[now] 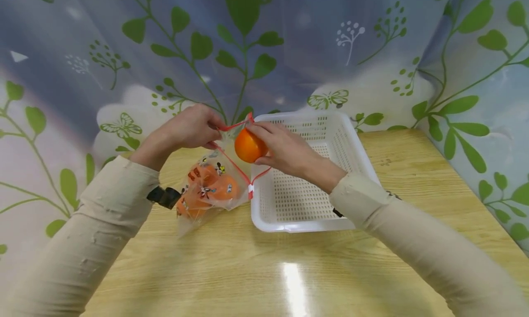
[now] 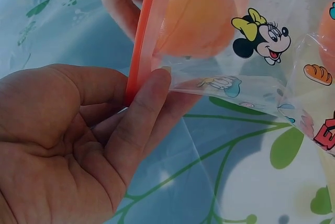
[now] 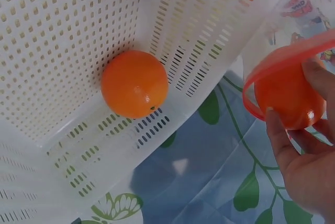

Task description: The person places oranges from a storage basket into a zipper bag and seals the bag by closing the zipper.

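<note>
My left hand (image 1: 188, 127) pinches the red zip edge (image 2: 140, 43) of a clear zip bag (image 1: 215, 167) printed with cartoon figures. Several oranges (image 1: 225, 187) lie inside the bag on the table. With thumb and fingers, my right hand (image 1: 289, 149) grips another orange (image 1: 249, 145) at the bag's spread mouth. The right wrist view shows this held orange (image 3: 288, 90) partly behind the red edge. One more orange (image 3: 134, 84) sits in the white basket (image 3: 68, 20); in the head view it cannot be seen.
The white perforated basket (image 1: 301, 225) stands right of the bag on a wooden table (image 1: 206, 266). A leaf-patterned cloth (image 1: 297, 46) hangs behind the table. The red zip slider (image 1: 250, 191) hangs at the bag's near corner, beside the basket rim.
</note>
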Available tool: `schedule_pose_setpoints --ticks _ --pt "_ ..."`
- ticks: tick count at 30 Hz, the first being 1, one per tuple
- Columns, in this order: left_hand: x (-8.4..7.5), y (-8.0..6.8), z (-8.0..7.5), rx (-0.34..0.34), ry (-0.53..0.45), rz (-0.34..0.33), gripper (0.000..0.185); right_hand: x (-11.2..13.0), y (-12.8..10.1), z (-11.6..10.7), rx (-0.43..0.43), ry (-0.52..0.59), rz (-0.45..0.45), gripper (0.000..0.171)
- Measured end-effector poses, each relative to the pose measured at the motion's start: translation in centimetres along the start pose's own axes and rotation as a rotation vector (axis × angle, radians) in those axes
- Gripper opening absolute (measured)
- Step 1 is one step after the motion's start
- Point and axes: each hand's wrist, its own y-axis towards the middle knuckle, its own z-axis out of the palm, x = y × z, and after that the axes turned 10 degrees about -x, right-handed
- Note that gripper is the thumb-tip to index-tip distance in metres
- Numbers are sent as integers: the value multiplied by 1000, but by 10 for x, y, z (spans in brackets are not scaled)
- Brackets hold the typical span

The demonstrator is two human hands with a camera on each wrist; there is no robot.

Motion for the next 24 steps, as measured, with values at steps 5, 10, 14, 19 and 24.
schedule_pose_setpoints --ticks 5,10,14,19,24 --pt "0 -1 0 -4 -17 -2 27 1 1 4 -13 18 22 73" --pt "0 0 0 0 -24 -5 28 0 1 5 -14 0 14 72" --pt "-1 0 0 8 -25 -15 29 0 2 7 -31 2 11 72" --pt "-1 0 1 11 -26 -25 29 0 5 12 -39 19 22 71" --pt "0 0 1 4 -35 -23 30 2 8 13 -38 25 35 69"
